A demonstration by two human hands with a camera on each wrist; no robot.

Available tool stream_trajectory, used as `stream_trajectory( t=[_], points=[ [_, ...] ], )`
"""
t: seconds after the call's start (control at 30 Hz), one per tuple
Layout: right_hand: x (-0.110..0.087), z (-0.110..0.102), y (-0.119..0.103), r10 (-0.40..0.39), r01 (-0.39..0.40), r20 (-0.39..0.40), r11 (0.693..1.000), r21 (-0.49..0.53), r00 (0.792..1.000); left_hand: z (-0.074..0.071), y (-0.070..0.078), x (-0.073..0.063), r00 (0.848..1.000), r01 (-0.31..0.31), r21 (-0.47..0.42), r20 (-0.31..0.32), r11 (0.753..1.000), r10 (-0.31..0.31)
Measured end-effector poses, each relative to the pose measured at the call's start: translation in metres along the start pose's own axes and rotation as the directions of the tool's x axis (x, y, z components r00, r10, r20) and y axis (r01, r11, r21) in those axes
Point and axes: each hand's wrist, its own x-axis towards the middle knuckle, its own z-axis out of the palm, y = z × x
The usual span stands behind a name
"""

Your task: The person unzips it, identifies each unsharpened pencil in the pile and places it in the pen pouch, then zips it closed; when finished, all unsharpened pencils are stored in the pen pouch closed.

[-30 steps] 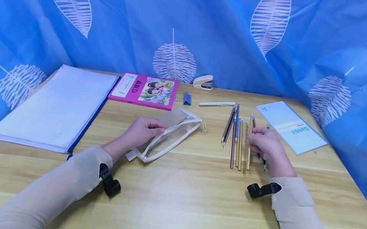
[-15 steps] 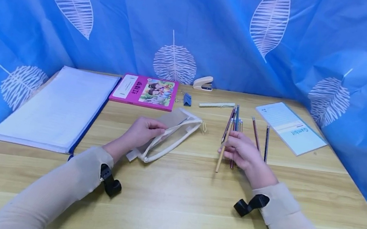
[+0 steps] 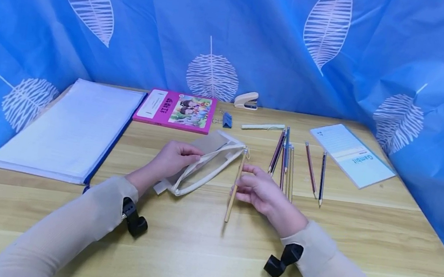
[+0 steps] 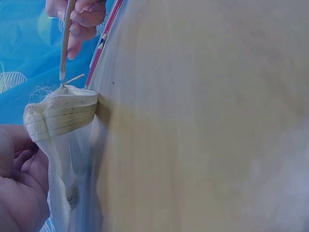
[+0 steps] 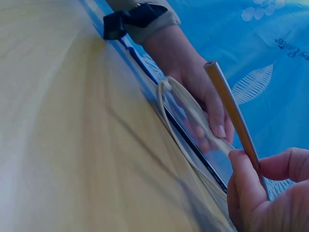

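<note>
My left hand [image 3: 175, 158] pinches the upper edge of a clear zip pencil pouch [image 3: 203, 184], whose white-trimmed mouth gapes open. In the right hand [image 3: 263, 193], a yellow pencil [image 3: 234, 191] is held between thumb and fingers, tilted, just right of the pouch's zipper end. The right wrist view shows that pencil [image 5: 231, 108] rising from the fingertips in front of the pouch mouth. Behind the right hand lies a group of several pencils [image 3: 285, 151]. Two more, a dark red pencil [image 3: 310, 169] and a dark blue pencil [image 3: 322, 177], lie farther right.
At the left are white sheets [image 3: 67, 132] on a blue-edged folder. Along the back lie a pink book [image 3: 175, 110], a blue binder clip [image 3: 227, 120], a white stapler [image 3: 246, 100] and a pale green pen [image 3: 263, 126]. A Gambit notepad [image 3: 350, 154] lies at the right.
My right hand has lifted the yellow pencil from the right side of the pencils and carried it left to the pouch. The left hand has kept its hold on the pouch.
</note>
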Motion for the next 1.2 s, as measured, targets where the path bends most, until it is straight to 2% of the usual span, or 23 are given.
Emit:
stream_trajectory(
  t=[0.17,0.43,0.73,0.9,1.2],
  points=[
    [0.006,0.012,0.005,0.023,-0.023,0.009,1.0,-0.018,1.0,0.001,0.001,0.001,1.0,-0.006,0.0,0.0,1.0,0.006],
    [0.024,0.025,0.006,-0.022,0.022,0.0,0.999,0.045,1.0,0.001,0.004,-0.001,1.0,-0.027,0.007,0.005,1.0,0.027],
    [0.04,0.04,0.008,-0.093,0.102,-0.118,0.992,0.073,0.989,0.005,0.005,-0.002,0.995,-0.096,0.034,-0.002,0.995,0.096],
    [0.046,0.046,0.01,-0.098,0.114,-0.175,0.99,0.083,0.98,0.009,0.009,-0.005,0.99,-0.139,0.018,0.01,0.99,0.139],
    [0.051,0.05,0.012,-0.096,0.118,-0.239,0.99,0.081,0.966,0.015,0.01,-0.002,0.99,-0.141,0.039,0.005,0.989,0.141]
  ],
)
